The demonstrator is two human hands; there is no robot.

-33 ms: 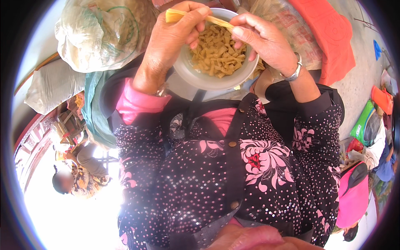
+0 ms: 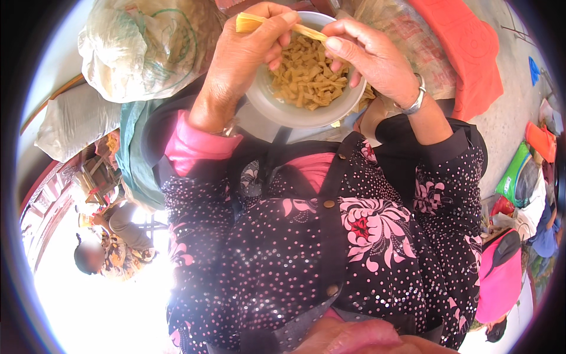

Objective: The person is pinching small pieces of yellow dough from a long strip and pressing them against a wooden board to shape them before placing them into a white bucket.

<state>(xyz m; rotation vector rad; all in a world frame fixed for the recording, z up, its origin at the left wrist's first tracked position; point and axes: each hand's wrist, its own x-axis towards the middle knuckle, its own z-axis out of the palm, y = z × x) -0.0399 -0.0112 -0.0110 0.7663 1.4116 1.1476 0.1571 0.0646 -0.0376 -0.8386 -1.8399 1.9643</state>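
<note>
A flat yellow strip (image 2: pixel 309 32), perhaps folded husk or leaf, stretches between my two hands. My left hand (image 2: pixel 250 47) pinches it between thumb and fingers, with the wider end sticking out past the thumb. At the strip's narrow end, the thumb and fingertips of my right hand (image 2: pixel 371 56) close on it. Below the strip, a pale round bowl (image 2: pixel 283 120) holds many short yellowish-brown folded pieces (image 2: pixel 309 76). The fingers of both hands hang over the bowl's rim. Their undersides are partly hidden.
A bulging white plastic sack (image 2: pixel 138 50) stands at the far left, above a grey-white bag (image 2: pixel 76 121). To the right lie a clear plastic bag (image 2: pixel 407 35) and a red-orange sheet (image 2: pixel 466 59). Another person (image 2: pixel 121 245) sits at the left; someone in pink (image 2: pixel 501 274) is at the right.
My right hand has shifted slightly left along the strip. My left hand stays nearly in place, and the bowl has not moved.
</note>
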